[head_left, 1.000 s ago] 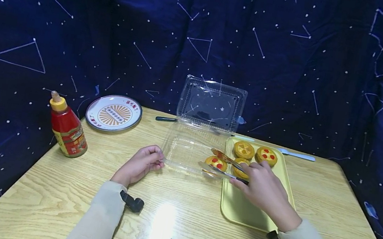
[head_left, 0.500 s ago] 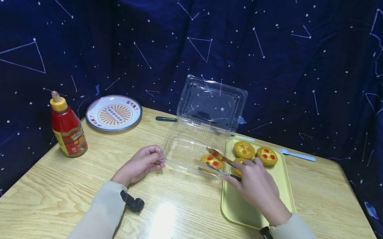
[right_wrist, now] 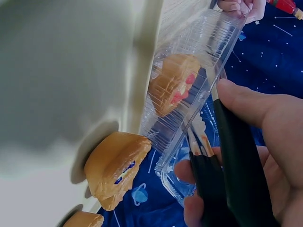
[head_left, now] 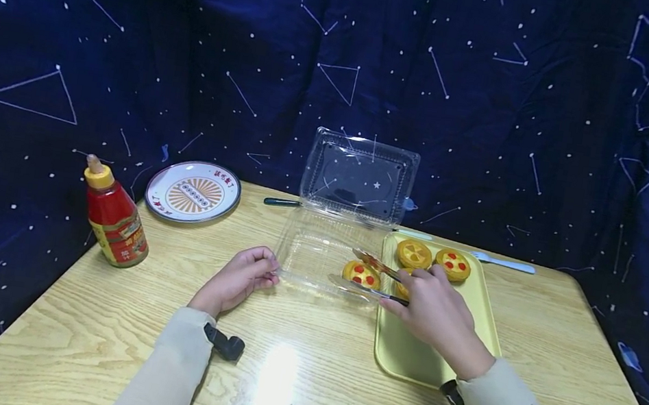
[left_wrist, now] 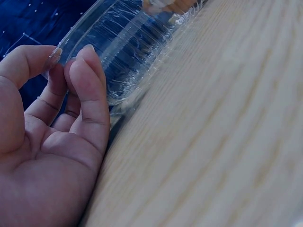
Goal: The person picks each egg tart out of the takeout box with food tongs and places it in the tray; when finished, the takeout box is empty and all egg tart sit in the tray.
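Note:
My left hand (head_left: 239,278) pinches the near left corner of a clear plastic clamshell box (left_wrist: 128,52) between thumb and fingers. The box's lid (head_left: 359,176) stands raised at the back. In my right hand (head_left: 439,315) are metal tongs with black handles (right_wrist: 241,161), gripped between thumb and fingers. Their arms stand spread on either side of an egg tart (head_left: 361,275) with red dots, which sits inside the box near its right end. Beside the box, a yellow tray (head_left: 418,351) bears more tarts: a plain-topped one (head_left: 413,254), a red-dotted one (head_left: 452,265) and one partly hidden by my right hand.
A red squeeze bottle (head_left: 117,222) with a yellow cap stands at the left, near a patterned plate (head_left: 159,202). A light blue fork (head_left: 505,263) lies behind the tray at the right. Behind the box, a dark handle (head_left: 281,202) shows. A starry curtain (head_left: 344,60) hangs behind the table.
My right hand has moved left with the tongs, carrying the red-dotted tart farther into the box. The tong arms have since spread apart around it. My left hand has stayed in place.

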A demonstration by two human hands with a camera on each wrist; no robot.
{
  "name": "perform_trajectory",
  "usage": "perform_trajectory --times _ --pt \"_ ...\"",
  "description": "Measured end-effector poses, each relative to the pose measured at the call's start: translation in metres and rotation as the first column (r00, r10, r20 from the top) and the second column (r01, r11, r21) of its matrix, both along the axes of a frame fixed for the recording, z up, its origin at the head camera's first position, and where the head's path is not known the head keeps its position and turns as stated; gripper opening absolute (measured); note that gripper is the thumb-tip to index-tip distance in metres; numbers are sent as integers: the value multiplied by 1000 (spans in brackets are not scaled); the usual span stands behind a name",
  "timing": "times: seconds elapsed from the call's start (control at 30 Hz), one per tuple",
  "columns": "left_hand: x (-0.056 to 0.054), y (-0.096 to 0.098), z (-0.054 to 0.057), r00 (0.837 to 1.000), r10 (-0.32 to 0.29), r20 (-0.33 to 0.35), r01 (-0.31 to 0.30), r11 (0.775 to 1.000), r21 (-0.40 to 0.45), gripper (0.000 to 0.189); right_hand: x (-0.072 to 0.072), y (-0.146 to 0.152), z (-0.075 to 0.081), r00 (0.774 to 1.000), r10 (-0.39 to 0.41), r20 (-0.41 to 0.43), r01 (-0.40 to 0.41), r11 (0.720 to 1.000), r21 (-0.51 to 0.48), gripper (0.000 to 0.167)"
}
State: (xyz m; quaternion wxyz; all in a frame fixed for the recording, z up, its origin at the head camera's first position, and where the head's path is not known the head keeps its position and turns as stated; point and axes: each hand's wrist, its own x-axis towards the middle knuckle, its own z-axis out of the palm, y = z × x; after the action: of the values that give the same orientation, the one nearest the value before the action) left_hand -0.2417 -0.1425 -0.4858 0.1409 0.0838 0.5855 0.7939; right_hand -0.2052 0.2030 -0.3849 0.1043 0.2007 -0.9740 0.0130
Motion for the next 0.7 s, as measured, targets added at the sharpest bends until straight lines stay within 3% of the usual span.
perform_trajectory --times 0.23,0.7 --pt "0 1 1 1000 -2 1 2 1000 -1 6 -3 -4 2 1000 2 -2 -2 999 42 64" --pt "0 0 -2 1000 -2 -7 2 1000 0 5 -11 -13 -2 996 83 -36 -82 996 35 50"
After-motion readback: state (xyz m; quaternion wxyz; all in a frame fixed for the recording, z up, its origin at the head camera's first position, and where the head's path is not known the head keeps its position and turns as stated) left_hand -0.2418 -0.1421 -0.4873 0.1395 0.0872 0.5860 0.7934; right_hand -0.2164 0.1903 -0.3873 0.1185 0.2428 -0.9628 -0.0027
